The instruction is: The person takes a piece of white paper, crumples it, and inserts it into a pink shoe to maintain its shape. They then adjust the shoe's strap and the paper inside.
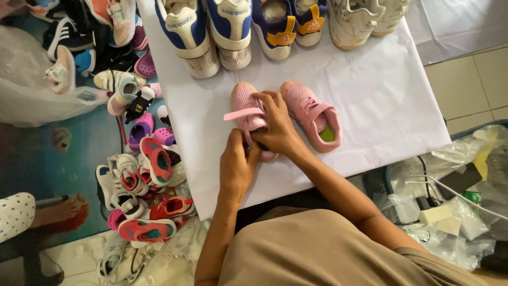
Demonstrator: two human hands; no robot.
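Gripping pink shoe (248, 114), apparently two-handed.

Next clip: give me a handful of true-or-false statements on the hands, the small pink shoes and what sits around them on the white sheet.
1. Both hands are on the same small pink knit shoe. True: the left hand is at its heel end and the right hand lies over its middle.
2. That shoe's pink strap is pressed flat and closed. False: it sticks out loose to the left.
3. The second pink knit shoe has a green insole. True.
4. The second pink shoe lies on the floor. False: it rests on the white sheet beside the first.
5. The blue and white sneakers stand at the far edge of the sheet. True.
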